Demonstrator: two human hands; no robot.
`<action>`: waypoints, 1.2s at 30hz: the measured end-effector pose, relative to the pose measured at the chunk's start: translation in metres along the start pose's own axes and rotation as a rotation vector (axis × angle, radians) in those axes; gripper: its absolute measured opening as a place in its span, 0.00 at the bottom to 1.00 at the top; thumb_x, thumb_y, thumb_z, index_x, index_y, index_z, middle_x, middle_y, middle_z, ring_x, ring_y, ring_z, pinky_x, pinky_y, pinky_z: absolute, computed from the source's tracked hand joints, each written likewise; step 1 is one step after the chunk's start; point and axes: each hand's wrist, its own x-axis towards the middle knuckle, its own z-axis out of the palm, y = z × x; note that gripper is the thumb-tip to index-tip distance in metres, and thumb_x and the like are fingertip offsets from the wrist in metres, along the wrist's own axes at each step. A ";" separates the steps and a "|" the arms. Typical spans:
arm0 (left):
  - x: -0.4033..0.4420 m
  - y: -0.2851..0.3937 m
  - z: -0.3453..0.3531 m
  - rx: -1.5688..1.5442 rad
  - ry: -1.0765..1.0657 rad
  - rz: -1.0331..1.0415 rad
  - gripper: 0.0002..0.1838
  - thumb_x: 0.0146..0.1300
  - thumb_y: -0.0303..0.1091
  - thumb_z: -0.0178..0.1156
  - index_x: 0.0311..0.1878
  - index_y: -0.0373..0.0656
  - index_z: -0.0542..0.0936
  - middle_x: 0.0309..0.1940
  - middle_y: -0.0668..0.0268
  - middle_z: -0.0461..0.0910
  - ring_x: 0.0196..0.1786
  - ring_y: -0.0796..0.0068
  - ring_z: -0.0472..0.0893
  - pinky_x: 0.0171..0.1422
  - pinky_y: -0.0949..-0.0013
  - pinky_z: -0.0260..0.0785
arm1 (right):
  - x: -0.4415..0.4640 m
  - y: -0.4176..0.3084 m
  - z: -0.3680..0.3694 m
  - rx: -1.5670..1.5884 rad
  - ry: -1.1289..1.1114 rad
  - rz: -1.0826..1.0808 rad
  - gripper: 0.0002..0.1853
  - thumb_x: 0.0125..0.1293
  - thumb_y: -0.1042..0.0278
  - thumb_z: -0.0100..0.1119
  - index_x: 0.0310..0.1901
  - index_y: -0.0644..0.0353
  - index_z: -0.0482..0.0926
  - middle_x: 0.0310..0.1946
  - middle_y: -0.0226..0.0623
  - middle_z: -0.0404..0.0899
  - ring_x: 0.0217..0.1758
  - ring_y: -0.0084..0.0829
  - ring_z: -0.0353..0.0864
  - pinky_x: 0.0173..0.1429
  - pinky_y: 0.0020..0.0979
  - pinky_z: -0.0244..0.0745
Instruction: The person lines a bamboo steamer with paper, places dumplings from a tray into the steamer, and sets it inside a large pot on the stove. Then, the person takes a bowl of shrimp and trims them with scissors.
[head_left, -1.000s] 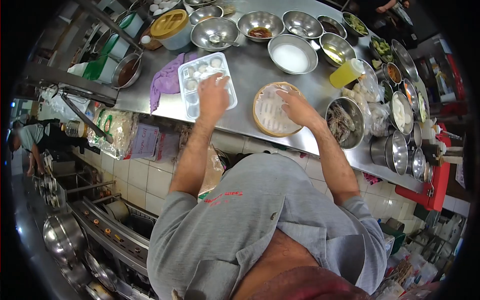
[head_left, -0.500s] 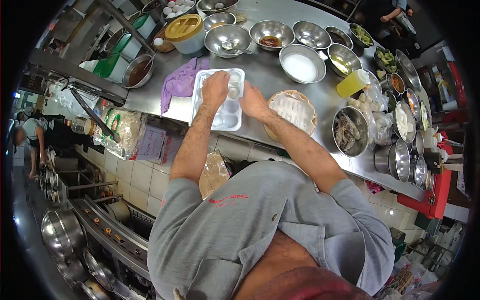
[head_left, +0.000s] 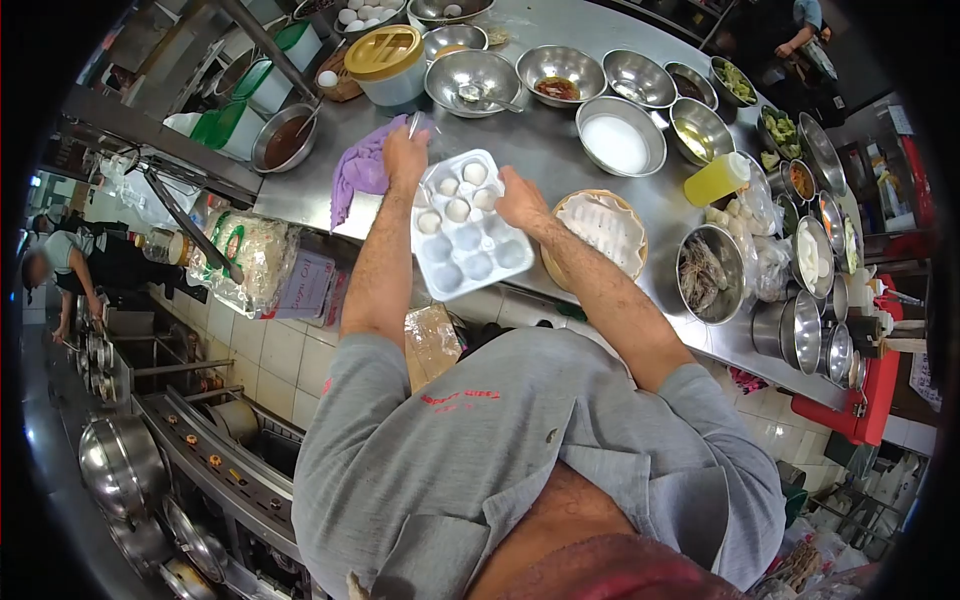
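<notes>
A white plastic tray with round cups is tilted at the near edge of the steel table. Several pale round balls sit in its farther cups, while the nearer cups hold none. My right hand is closed on the tray's right rim. My left hand is closed beyond the tray's upper left corner, beside a purple cloth. A thin, shiny, clear piece sticks up from its fingers, too small to name. Right of the tray stands a round basket lined with perforated white paper, partly behind my right forearm.
Steel bowls line the table's far side, one with white powder. A yellow squeeze bottle and a bowl of shrimp stand to the right. A gold-lidded tub is at the back left. Another person works far left.
The tray has turned, tilted and shifted slightly right and nearer to me, with my right hand on its rim. My left hand has moved from over the tray to its far left.
</notes>
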 end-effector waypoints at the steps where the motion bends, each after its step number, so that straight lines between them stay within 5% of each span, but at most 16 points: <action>1: -0.005 -0.004 -0.003 0.034 -0.015 -0.055 0.16 0.57 0.40 0.62 0.35 0.34 0.77 0.33 0.48 0.79 0.42 0.46 0.77 0.46 0.51 0.67 | 0.002 0.000 -0.001 -0.042 -0.023 0.007 0.26 0.55 0.71 0.56 0.57 0.61 0.66 0.49 0.57 0.76 0.55 0.53 0.75 0.57 0.44 0.69; 6: -0.018 -0.013 -0.014 0.021 -0.114 -0.274 0.19 0.58 0.43 0.62 0.41 0.33 0.77 0.40 0.48 0.79 0.47 0.47 0.77 0.49 0.53 0.67 | 0.003 -0.004 -0.005 -0.128 -0.040 0.007 0.25 0.55 0.69 0.57 0.56 0.60 0.68 0.48 0.56 0.76 0.54 0.53 0.75 0.56 0.45 0.69; 9: -0.033 0.000 -0.030 -0.070 0.025 -0.191 0.25 0.55 0.46 0.66 0.46 0.34 0.76 0.48 0.48 0.77 0.51 0.50 0.76 0.53 0.55 0.67 | 0.006 -0.003 -0.008 -0.174 -0.038 -0.037 0.19 0.57 0.69 0.53 0.51 0.59 0.67 0.47 0.53 0.77 0.52 0.54 0.76 0.54 0.50 0.71; 14: -0.065 -0.019 -0.048 -0.010 -0.304 -0.009 0.31 0.47 0.46 0.72 0.50 0.35 0.75 0.50 0.50 0.74 0.53 0.54 0.75 0.58 0.60 0.67 | 0.011 -0.003 -0.008 -0.220 0.004 -0.009 0.19 0.58 0.69 0.51 0.52 0.58 0.68 0.47 0.52 0.78 0.52 0.52 0.76 0.54 0.50 0.71; 18: -0.066 -0.022 -0.055 0.002 -0.090 -0.068 0.16 0.56 0.37 0.63 0.42 0.35 0.78 0.43 0.53 0.78 0.47 0.54 0.78 0.48 0.57 0.69 | 0.013 -0.009 -0.007 -0.303 -0.009 -0.054 0.19 0.58 0.69 0.50 0.53 0.57 0.69 0.47 0.51 0.77 0.52 0.51 0.77 0.54 0.48 0.71; 22: -0.063 -0.030 -0.054 -0.079 -0.017 -0.225 0.11 0.61 0.35 0.58 0.38 0.34 0.78 0.38 0.56 0.79 0.42 0.58 0.80 0.41 0.59 0.69 | 0.020 -0.010 -0.002 -0.332 0.009 -0.146 0.19 0.60 0.70 0.48 0.54 0.53 0.71 0.49 0.49 0.76 0.54 0.50 0.76 0.55 0.47 0.72; 24: -0.063 -0.039 -0.049 -0.519 0.051 -0.482 0.15 0.60 0.37 0.61 0.42 0.34 0.77 0.25 0.67 0.77 0.24 0.74 0.74 0.27 0.70 0.64 | 0.024 -0.007 0.002 -0.350 0.011 -0.175 0.19 0.60 0.70 0.48 0.55 0.51 0.71 0.50 0.48 0.74 0.54 0.50 0.75 0.55 0.48 0.72; 25: -0.065 -0.037 -0.054 -0.517 0.054 -0.483 0.15 0.60 0.37 0.61 0.42 0.34 0.77 0.25 0.67 0.77 0.24 0.74 0.74 0.27 0.70 0.64 | 0.025 -0.005 0.006 -0.385 0.055 -0.211 0.19 0.61 0.70 0.48 0.55 0.50 0.72 0.50 0.46 0.73 0.55 0.49 0.74 0.55 0.48 0.72; 27: -0.073 -0.030 -0.069 -1.117 -0.146 -0.829 0.18 0.58 0.38 0.64 0.44 0.35 0.75 0.24 0.73 0.72 0.23 0.82 0.68 0.24 0.75 0.57 | 0.030 -0.003 0.007 -0.418 0.103 -0.249 0.19 0.62 0.69 0.48 0.55 0.48 0.73 0.50 0.45 0.72 0.56 0.48 0.73 0.55 0.49 0.71; 28: -0.079 -0.029 -0.072 -1.117 -0.147 -0.829 0.18 0.58 0.38 0.64 0.44 0.35 0.75 0.24 0.73 0.72 0.23 0.82 0.68 0.24 0.75 0.57 | 0.032 -0.004 0.005 -0.474 0.121 -0.263 0.18 0.62 0.69 0.49 0.55 0.46 0.74 0.49 0.44 0.72 0.57 0.47 0.72 0.55 0.50 0.71; 30: -0.092 -0.031 -0.081 -0.586 -0.388 -0.539 0.18 0.54 0.38 0.68 0.40 0.39 0.73 0.22 0.76 0.70 0.21 0.84 0.64 0.22 0.77 0.54 | 0.035 -0.003 0.004 -0.527 0.130 -0.277 0.18 0.62 0.69 0.49 0.54 0.45 0.75 0.49 0.42 0.71 0.57 0.46 0.71 0.55 0.50 0.70; 31: -0.097 -0.043 -0.071 -0.401 -0.309 -0.270 0.16 0.53 0.37 0.70 0.34 0.45 0.71 0.21 0.76 0.67 0.21 0.86 0.61 0.21 0.78 0.50 | 0.038 -0.002 0.003 -0.553 0.134 -0.336 0.18 0.61 0.69 0.50 0.53 0.44 0.76 0.49 0.42 0.71 0.57 0.45 0.71 0.55 0.50 0.70; 32: -0.104 -0.057 -0.067 -0.398 -0.305 -0.279 0.16 0.53 0.37 0.70 0.34 0.45 0.71 0.21 0.76 0.67 0.21 0.86 0.61 0.21 0.78 0.50 | 0.041 -0.001 0.003 -0.578 0.136 -0.397 0.17 0.61 0.69 0.50 0.52 0.43 0.77 0.48 0.42 0.71 0.56 0.44 0.71 0.55 0.50 0.70; 34: -0.116 -0.050 -0.074 -0.573 -0.435 -0.692 0.18 0.51 0.35 0.70 0.30 0.44 0.68 0.24 0.72 0.68 0.28 0.80 0.69 0.33 0.72 0.63 | 0.045 -0.003 0.004 -0.576 0.129 -0.424 0.17 0.60 0.70 0.51 0.51 0.44 0.77 0.48 0.42 0.71 0.55 0.44 0.71 0.55 0.50 0.70; 36: -0.132 -0.049 -0.059 -0.601 -0.351 -0.655 0.14 0.56 0.32 0.66 0.28 0.44 0.67 0.21 0.73 0.69 0.26 0.81 0.68 0.30 0.75 0.62 | 0.048 -0.004 0.006 -0.576 0.135 -0.448 0.17 0.60 0.70 0.51 0.50 0.45 0.78 0.48 0.43 0.71 0.54 0.44 0.71 0.54 0.49 0.69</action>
